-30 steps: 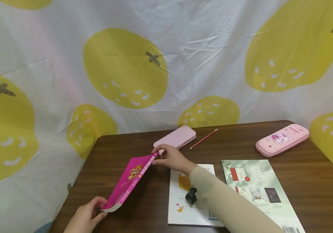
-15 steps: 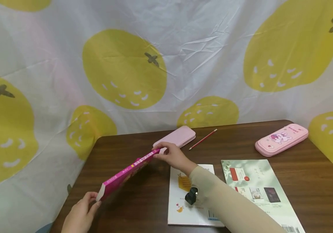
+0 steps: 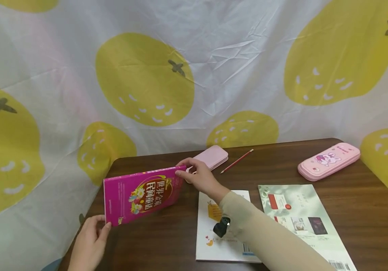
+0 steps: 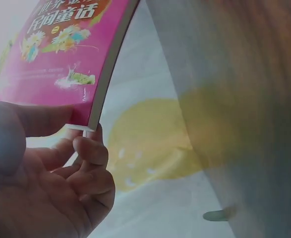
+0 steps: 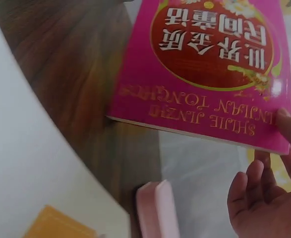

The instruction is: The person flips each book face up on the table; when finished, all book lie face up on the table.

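Both hands hold a magenta book (image 3: 122, 199) up over the left part of the table, its spine on top and its illustrated front cover facing the head camera. My left hand (image 3: 90, 241) pinches the lower left corner, thumb on the cover and fingers behind, as the left wrist view shows on the book (image 4: 61, 54). At the upper right corner, my right hand (image 3: 202, 177) grips the spine end between thumb and fingers. In the right wrist view the cover (image 5: 204, 59) appears upside down, with the right thumb at its corner.
A white book (image 3: 204, 241) lies under the right forearm, beside a pale green book (image 3: 302, 203). Behind the right hand is a plain pink case (image 3: 212, 156), with a red pencil (image 3: 237, 161) next to it. A pink rabbit-print pencil case (image 3: 329, 162) lies at the back right.
The magenta book has been turned over about its spine, so its front cover now faces the head camera. The left hand has risen slightly and moved left; the right hand has also risen slightly.
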The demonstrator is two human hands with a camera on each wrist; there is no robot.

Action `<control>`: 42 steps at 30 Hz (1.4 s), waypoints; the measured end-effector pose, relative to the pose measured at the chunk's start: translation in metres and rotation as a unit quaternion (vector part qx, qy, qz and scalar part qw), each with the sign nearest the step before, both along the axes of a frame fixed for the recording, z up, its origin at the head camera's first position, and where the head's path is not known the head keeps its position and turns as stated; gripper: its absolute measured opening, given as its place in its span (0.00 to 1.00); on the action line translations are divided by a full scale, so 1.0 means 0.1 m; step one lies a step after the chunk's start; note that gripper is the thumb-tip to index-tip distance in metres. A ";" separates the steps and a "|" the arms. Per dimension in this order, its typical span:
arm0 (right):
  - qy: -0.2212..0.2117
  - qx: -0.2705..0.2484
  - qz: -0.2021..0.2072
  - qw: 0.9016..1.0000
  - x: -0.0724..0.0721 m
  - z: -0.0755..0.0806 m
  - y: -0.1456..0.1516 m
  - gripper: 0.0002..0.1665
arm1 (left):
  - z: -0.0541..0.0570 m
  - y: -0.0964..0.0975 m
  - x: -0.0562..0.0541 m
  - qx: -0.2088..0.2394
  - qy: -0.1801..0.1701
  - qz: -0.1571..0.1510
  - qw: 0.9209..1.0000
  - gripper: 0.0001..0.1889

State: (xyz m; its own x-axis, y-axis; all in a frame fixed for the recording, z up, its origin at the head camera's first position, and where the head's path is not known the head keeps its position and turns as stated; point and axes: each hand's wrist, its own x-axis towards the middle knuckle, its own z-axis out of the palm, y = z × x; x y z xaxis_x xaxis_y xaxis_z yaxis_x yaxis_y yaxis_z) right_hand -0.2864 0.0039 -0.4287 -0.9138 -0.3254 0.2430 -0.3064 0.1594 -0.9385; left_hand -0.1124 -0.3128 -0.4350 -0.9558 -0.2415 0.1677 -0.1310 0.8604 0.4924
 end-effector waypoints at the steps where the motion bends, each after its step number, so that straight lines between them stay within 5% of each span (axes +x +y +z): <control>1: 0.000 0.000 -0.005 1.000 0.01 0.02 0.00 0.13 | 0.01 0.01 0.00 0.004 0.002 0.005 1.000 0.17; 5: -0.006 0.023 -0.027 0.999 0.06 0.08 -0.03 0.12 | 0.06 0.02 -0.02 0.025 -0.009 0.020 0.999 0.19; 10: -0.021 0.133 -0.032 0.990 0.09 0.09 -0.06 0.15 | 0.05 0.04 -0.03 0.051 -0.038 0.026 0.998 0.20; 18: -0.040 0.212 0.103 0.971 0.06 -0.06 -0.09 0.31 | -0.06 0.03 -0.05 0.024 -0.102 -0.005 0.994 0.19; 24: -0.005 0.282 0.126 0.951 0.06 -0.19 -0.13 0.37 | -0.20 0.05 -0.08 -0.002 -0.204 -0.030 0.979 0.24; 31: 0.029 0.373 0.112 0.921 0.06 -0.31 -0.21 0.35 | -0.21 0.06 -0.10 -0.053 -0.297 -0.045 0.952 0.30; 37: 0.040 0.412 0.080 0.907 0.13 -0.33 -0.20 0.33 | -0.20 0.05 -0.11 -0.082 -0.302 -0.046 0.949 0.32; 42: 0.079 0.430 0.060 0.897 0.29 -0.27 -0.16 0.35 | -0.08 0.02 -0.18 -0.087 -0.285 -0.071 0.952 0.30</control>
State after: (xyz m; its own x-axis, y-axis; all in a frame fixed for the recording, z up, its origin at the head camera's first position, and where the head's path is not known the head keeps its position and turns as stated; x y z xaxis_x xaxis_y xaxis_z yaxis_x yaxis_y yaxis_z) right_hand -0.2575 -0.0123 -0.4557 -0.8360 -0.5484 -0.0216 -0.4884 0.7613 -0.4265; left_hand -0.1302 -0.3109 -0.4434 -0.9241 -0.1196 -0.3630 -0.2113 0.9513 0.2244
